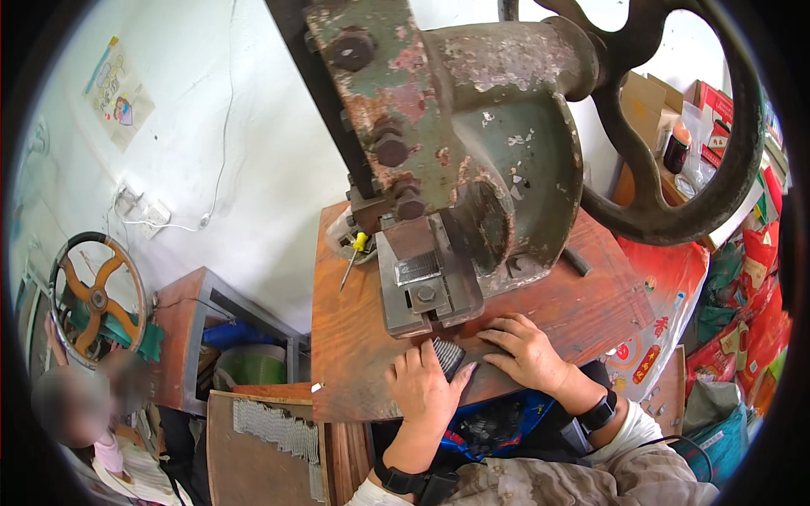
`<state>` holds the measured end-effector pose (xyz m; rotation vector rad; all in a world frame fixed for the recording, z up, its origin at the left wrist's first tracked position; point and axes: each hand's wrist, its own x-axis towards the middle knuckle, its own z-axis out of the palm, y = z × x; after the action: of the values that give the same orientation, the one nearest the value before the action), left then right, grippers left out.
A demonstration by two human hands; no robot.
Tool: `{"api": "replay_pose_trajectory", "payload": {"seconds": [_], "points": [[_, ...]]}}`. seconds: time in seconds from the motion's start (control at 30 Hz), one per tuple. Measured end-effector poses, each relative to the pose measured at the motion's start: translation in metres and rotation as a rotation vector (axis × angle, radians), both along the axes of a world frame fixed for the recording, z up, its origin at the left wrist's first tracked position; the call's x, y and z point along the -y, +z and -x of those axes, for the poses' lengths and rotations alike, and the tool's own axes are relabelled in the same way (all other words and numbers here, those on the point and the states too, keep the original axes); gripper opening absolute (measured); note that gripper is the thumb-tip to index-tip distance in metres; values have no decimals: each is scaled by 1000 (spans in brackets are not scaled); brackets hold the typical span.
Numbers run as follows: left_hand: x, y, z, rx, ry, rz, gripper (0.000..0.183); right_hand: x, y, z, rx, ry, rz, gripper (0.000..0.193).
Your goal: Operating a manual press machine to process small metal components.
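Running below the hands, the front edge of the wooden desk [612,308] leaves a short strip of working room before the metal block [424,297] under the heavy press [506,143]. The left edge drops off beside an open tray [253,460] with rows of grey strips [283,434]. More desk top stretches right of the press, where a dark rod [577,261] lies near its base; a yellow-handled screwdriver [359,243] leans near the left edge.

A small stack of ridged metal pieces [448,357] lies just in front of the block. The left hand [420,388] is closed on it, fingers on its left side and thumb on its near side. The right hand [531,358] is palm down, fingers loosely parted and bent, just beside the stack; its palm is hidden. The two hands are apart.
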<state>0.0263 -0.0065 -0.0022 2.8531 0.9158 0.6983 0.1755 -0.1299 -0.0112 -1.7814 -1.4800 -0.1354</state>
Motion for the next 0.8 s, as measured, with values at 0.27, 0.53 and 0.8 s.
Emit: {"api": "replay_pose_trajectory", "payload": {"seconds": [0.27, 0.53, 0.8], "points": [[-8, 1, 12, 406, -100, 533, 49, 0, -1, -3, -88, 2, -125, 30], [-11, 18, 60, 1186, -207, 2199, 66, -1, 2, -2, -64, 18, -81, 26], [19, -35, 89, 908, -167, 2314, 67, 1, -5, -1, -31, 36, -85, 26]]}}
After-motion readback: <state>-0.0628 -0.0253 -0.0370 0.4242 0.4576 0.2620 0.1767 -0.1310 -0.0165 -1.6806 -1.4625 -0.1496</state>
